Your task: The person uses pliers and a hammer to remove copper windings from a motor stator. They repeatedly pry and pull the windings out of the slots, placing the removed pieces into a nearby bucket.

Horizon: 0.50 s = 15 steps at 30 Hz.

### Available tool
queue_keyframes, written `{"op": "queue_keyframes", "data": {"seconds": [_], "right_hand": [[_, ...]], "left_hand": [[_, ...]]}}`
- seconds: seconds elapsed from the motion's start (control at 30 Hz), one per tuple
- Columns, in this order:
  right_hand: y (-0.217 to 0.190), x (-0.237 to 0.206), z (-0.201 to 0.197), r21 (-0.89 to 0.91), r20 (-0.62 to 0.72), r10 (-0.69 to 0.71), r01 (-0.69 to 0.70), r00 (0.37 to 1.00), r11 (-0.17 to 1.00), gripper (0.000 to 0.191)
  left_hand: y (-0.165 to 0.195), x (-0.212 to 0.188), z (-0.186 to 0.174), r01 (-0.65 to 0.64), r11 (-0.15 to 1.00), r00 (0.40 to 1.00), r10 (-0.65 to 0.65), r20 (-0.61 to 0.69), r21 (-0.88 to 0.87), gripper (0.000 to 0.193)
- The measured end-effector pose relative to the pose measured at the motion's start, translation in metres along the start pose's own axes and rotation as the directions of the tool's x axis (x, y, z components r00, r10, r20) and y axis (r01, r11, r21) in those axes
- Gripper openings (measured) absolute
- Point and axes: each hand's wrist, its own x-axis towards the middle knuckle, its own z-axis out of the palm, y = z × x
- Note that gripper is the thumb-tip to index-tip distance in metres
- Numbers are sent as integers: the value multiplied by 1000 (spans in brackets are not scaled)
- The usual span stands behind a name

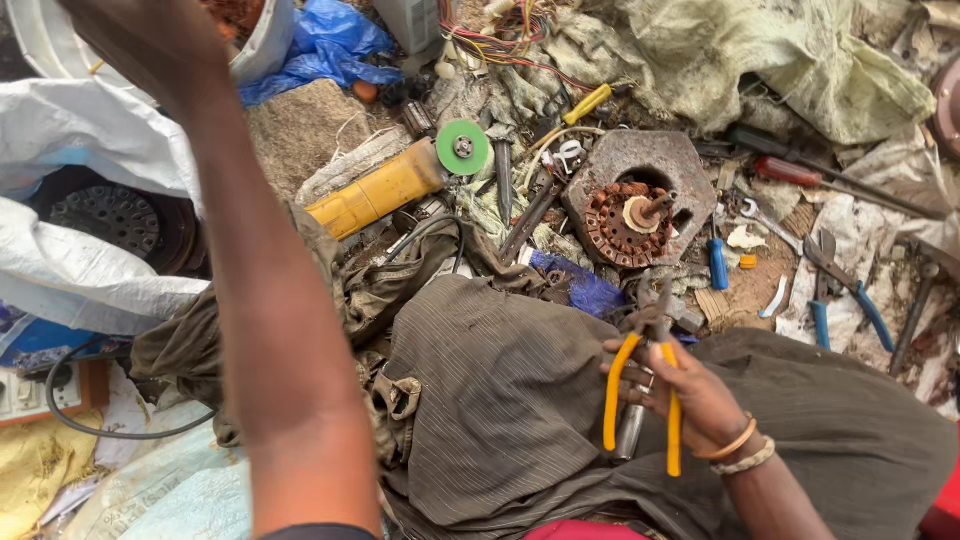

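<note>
Low and right of centre in the frame, your right hand point(690, 395) pinches yellow-handled steel pliers point(645, 385) above the striped brown cloth point(500, 390) on your lap. The handles sit loosely, so the pliers could slip onto the rusty copper-wound motor core point(630, 222) beyond. Your left hand point(130, 40), upper left, is cropped; I cannot tell its grip.

From my remote view the scene sits in bright, diffuse daylight; shadows are soft and short, with no hard glare; the white plastic sheet point(70, 140) at upper left reads nearly overexposed; the raised left forearm point(270, 300) is close to the lens and slightly soft; wide-angle bending shows at the edges; the central clutter is sharp.
</note>
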Motion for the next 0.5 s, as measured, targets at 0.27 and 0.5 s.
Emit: {"op": "queue_keyframes", "data": {"seconds": [0.27,0.5], "right_hand": [[-11,15,-90,134,-21,-137,139,990,981,34],[13,44,-138,38,-173,-205,215,963,976,32]], "left_hand": [[239,-277,9,162,985,414,-16,910,-57,24],[236,-297,20,72,970,520,160,839,-230,26]]}}
